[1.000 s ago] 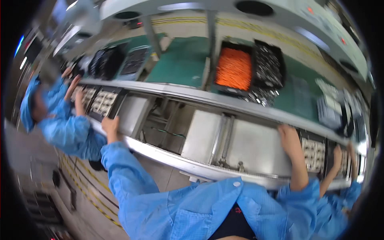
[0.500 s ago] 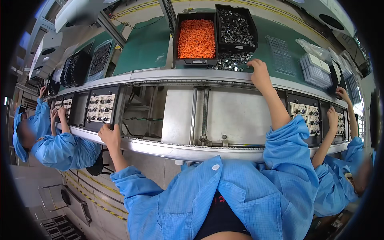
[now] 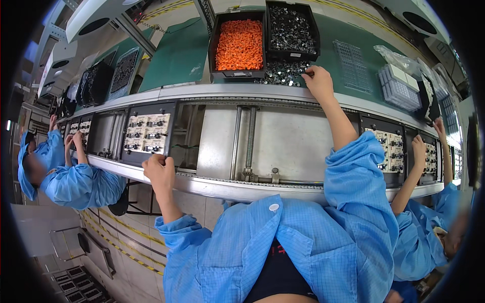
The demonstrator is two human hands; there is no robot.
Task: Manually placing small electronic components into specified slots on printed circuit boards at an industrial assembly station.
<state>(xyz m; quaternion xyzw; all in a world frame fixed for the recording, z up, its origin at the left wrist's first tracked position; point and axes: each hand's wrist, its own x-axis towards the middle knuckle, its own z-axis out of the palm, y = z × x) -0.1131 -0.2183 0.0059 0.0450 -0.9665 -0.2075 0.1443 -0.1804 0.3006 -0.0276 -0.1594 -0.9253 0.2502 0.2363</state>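
Observation:
My left hand [image 3: 160, 170] grips the front edge of a black carrier frame [image 3: 172, 115] at the left of the conveyor. In that frame sits a panel of cream circuit boards [image 3: 147, 134] with dark components. My right hand [image 3: 319, 83] reaches across to the far rail, its thumb and fingers pinched at the right end of a loose pile of small shiny metal parts [image 3: 284, 73]. Whatever lies between those fingertips is too small to make out. Behind the pile stand a black bin of similar dark metal parts [image 3: 291, 30] and a black bin of orange pieces [image 3: 239, 45].
The conveyor's front rail [image 3: 242, 190] runs before me, with a metal plate and threaded rod [image 3: 251, 136] between the rails. Another board carrier [image 3: 386, 147] sits at the right. Clear plastic trays [image 3: 353, 65] lie on the green mat. Co-workers in blue work at both sides.
The carrier with the boards has moved right along the conveyor, my left hand with it. My right hand has shifted slightly left and its fingers have closed at the metal parts.

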